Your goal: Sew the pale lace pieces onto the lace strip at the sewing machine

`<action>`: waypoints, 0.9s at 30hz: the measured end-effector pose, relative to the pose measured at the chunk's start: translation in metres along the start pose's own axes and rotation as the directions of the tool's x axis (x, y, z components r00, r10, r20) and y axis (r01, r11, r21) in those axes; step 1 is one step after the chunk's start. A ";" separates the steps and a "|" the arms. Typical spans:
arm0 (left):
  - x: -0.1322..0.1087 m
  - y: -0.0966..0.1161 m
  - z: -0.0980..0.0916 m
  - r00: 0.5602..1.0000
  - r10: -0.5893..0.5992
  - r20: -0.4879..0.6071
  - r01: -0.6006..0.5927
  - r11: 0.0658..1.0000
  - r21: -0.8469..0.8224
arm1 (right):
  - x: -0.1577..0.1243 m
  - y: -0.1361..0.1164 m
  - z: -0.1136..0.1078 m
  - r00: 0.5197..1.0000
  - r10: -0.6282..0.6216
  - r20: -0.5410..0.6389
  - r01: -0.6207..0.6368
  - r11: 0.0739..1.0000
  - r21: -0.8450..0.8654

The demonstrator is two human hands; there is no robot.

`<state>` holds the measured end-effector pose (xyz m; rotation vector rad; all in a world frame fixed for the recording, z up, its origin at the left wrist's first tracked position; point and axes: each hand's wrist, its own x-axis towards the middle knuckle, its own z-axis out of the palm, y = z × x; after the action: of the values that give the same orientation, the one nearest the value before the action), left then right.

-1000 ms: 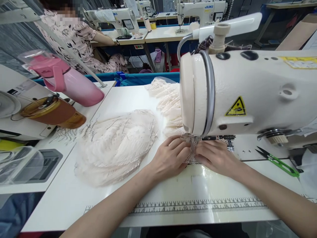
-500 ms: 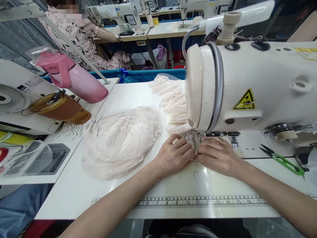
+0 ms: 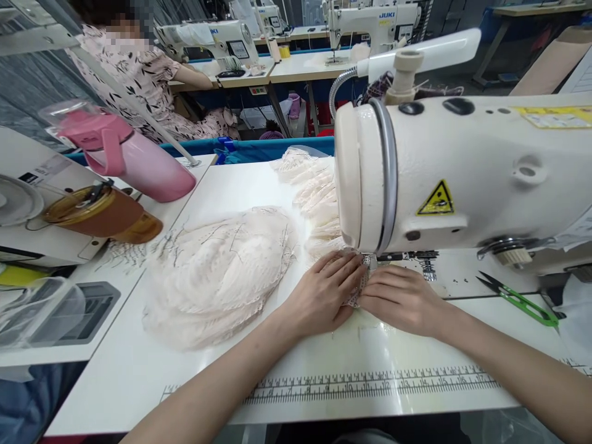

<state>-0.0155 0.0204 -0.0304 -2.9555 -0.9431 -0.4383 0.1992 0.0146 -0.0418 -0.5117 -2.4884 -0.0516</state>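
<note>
A narrow strip of pale lace (image 3: 354,300) lies under the needle area of the sewing machine (image 3: 462,166), mostly covered by my hands. My left hand (image 3: 326,290) rests flat over the lace, fingers stretched toward the machine and the thumb apart. From the right, my right hand (image 3: 400,300) pinches the edge of the lace with its fingers bent together. Behind the presser area, gathered cream fabric (image 3: 319,197) trails away along the machine's left side. The needle itself is hidden behind the machine head and my fingers.
A heap of cream lace fabric (image 3: 222,271) lies left. Green thread snips (image 3: 522,302) lie right. A pink bottle (image 3: 143,160) and a brown cup (image 3: 102,213) stand at the left. A printed ruler (image 3: 346,388) runs along the front edge. Another person (image 3: 134,80) sits beyond.
My left hand has gone from bent, pinching fingers to lying flatter on the lace, its fingers reaching nearer the needle area. My right hand stays at the lace. The whole view has shifted slightly.
</note>
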 end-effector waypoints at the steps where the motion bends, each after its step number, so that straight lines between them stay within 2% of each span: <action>1: 0.000 0.000 0.000 1.000 -0.003 0.004 0.003 1.000 0.001 | 0.000 0.000 0.001 1.000 0.004 0.005 -0.004 1.000 -0.002; 7: 0.002 -0.001 -0.003 1.000 -0.013 0.009 0.013 1.000 -0.007 | 0.000 -0.002 0.001 0.999 0.020 0.026 -0.020 1.000 -0.016; 17: 0.005 -0.002 -0.012 0.996 -0.047 0.077 0.047 0.999 -0.002 | 0.003 -0.004 0.004 1.000 0.010 0.005 -0.010 0.999 -0.035; 27: 0.006 0.006 0.003 0.997 -0.080 -0.014 0.081 0.995 0.063 | -0.009 0.002 0.005 0.995 0.088 0.047 -0.088 0.996 0.000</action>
<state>-0.0072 0.0192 -0.0308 -2.8635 -1.0572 -0.4178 0.2038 0.0139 -0.0513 -0.6282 -2.5075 -0.0022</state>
